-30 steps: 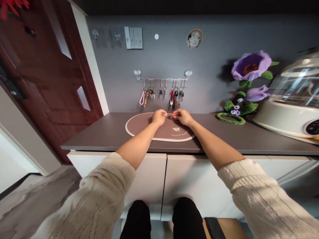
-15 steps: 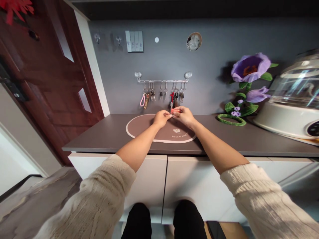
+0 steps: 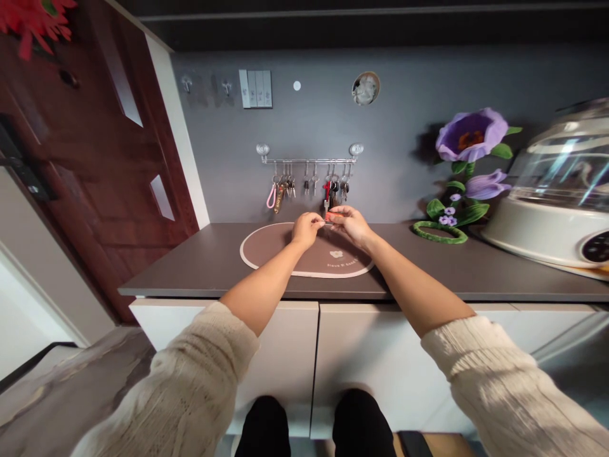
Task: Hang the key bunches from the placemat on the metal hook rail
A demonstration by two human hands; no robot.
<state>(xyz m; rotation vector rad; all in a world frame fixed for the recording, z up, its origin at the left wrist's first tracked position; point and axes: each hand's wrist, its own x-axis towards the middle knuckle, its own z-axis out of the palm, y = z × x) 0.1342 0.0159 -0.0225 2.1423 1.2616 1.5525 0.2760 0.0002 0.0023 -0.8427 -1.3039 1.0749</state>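
My left hand [image 3: 307,229] and my right hand [image 3: 351,225] meet above the oval brown mat [image 3: 266,252], fingertips almost touching. Between my right thumb and fingers is a small red-orange item [image 3: 334,216], mostly covered by the fingers. My left thumb and forefinger pinch close to a thin pale piece at the same spot, too small to name. Just behind the hands, several keys [image 3: 290,187] hang from a clear hook rail [image 3: 309,160] on the wall. A red-topped key [image 3: 327,190] hangs directly above my fingertips.
Right of the mat stands a purple fabric flower [image 3: 472,136] on a green ring base [image 3: 440,233]. Beyond it is a cream appliance [image 3: 547,231] with a clear dome. A dark red door [image 3: 107,190] is at left. White cabinet doors [image 3: 271,343] lie under the counter.
The view has tilted slightly upward, so the scene sits a little lower. Both hands keep nearly the same place and pinch, with only slight finger movement.
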